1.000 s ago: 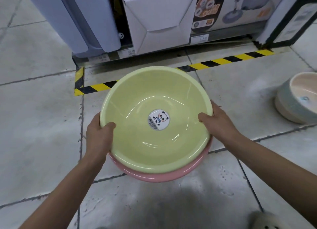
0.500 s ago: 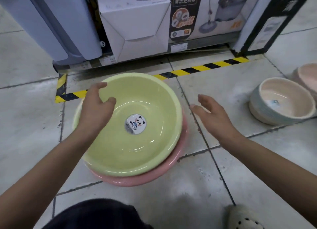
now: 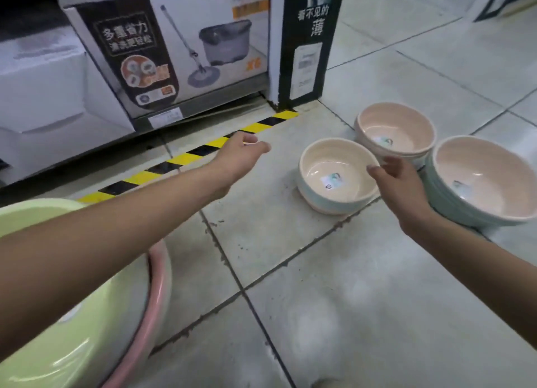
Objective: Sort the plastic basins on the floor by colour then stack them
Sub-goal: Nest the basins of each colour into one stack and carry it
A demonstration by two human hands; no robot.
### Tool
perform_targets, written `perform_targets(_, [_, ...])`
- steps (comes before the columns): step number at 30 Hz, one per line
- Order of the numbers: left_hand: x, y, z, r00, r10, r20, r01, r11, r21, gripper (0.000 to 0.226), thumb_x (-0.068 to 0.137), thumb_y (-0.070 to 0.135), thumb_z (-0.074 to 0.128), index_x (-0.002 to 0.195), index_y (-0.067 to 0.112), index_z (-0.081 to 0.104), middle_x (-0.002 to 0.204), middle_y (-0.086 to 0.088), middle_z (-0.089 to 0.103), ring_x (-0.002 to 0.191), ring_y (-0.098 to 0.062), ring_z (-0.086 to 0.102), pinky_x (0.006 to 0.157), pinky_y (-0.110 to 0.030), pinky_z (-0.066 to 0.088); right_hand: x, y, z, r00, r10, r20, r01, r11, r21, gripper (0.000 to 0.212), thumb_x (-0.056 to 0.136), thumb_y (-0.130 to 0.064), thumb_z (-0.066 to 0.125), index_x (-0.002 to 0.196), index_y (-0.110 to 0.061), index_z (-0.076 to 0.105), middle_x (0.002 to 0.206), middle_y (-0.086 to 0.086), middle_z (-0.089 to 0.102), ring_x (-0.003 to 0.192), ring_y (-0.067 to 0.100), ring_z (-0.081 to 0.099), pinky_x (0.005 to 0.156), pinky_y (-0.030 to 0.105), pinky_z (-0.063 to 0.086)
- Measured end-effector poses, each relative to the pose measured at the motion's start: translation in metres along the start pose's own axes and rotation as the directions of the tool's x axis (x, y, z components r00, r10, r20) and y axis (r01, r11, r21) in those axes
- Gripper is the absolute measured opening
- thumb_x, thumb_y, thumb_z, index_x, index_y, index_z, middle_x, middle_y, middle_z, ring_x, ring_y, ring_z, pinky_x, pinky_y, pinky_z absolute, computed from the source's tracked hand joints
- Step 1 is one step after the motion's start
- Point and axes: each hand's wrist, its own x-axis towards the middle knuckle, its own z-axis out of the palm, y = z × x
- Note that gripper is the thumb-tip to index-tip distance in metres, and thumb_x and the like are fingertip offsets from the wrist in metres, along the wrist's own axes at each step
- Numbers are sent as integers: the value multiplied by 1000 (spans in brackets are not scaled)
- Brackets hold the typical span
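trouble could come from a one-sided grab: the near basin (image 3: 334, 161), centre right, might tip into the basin behind (image 3: 392, 123). left hand (image 3: 238, 158) and right hand (image 3: 398, 184) hang apart, empty, fingers loose; right close by its rim.

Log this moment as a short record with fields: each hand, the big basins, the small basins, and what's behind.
left hand: open, holding nothing, above the floor tiles
right hand: open, fingers by the rim of the nearest small basin; contact unclear
big basins: green basin nested in pink basin, lower left
small basins: three, peach inside; nearest small basin bluish outside, right basin greenish outside, far basin peach outside
behind: hazard tape, mop box
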Motion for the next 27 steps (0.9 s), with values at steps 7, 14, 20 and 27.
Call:
perform_targets(7, [54, -34, 101, 977, -210, 31, 212, 964, -162, 62, 79, 52, 70, 129, 21, 50, 128, 2, 55, 110, -17, 53, 103, -42, 46, 71, 64, -3, 975, 219, 43, -220, 975, 6, 73, 86, -50, 67, 146, -16, 40, 138, 6, 54, 120, 25, 55, 100, 38, 44])
perform_targets(14, [85, -62, 154, 926, -349, 143, 375, 894, -246, 71, 79, 36, 73, 140, 10, 46, 127, -10, 61, 96, -21, 60, 93, -44, 53, 103, 98, 27, 920, 355, 164, -382, 907, 177, 50, 85, -30, 67, 130, -18, 50, 119, 3, 62, 102, 21, 63, 94, 49, 55])
perform_targets(20, [90, -64, 171, 921, -377, 101, 390, 896, -212, 24, 86, 7, 49, 109, 13, 52, 97, -7, 60, 85, -26, 56, 93, -46, 52, 106, 100, 42, 902, 401, 160, -428, 879, 209, 54, 76, -16, 50, 130, -18, 50, 114, 5, 60, 105, 26, 59, 94, 51, 54])
perform_targets(27, [84, -62, 174, 925, -365, 104, 378, 910, -171, 36, 88, 2, 42, 122, 9, 51, 89, -6, 59, 74, -21, 56, 77, -39, 52, 101, 96, 37, 894, 411, 182, -442, 874, 201, 49, 81, -11, 47, 129, -21, 51, 109, 3, 61, 104, 27, 61, 90, 49, 56])
